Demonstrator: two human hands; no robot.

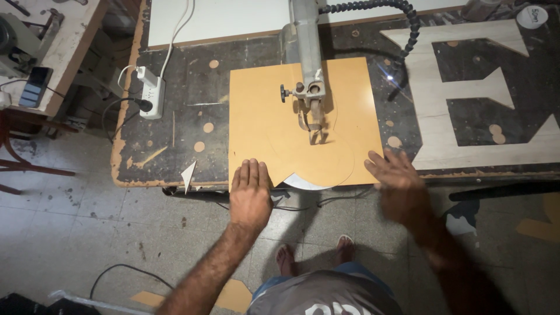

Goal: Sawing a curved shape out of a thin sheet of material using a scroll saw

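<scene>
Lying between both hands [249, 195]: tan board [262, 116]

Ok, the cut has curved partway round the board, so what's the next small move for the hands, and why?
Probably settle the right hand flat on the orange board first. It looks blurred at the board's right corner, while the left hand already presses the near edge. The blade sits on the pencilled curve, so both hands should steady the board.

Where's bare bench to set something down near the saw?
Free: dark benchtop between the power strip and orange board, only scraps there. Crowded: the saw arm over the board, left hand and right hand at its near corners, pale letter cutout rightward.
</scene>
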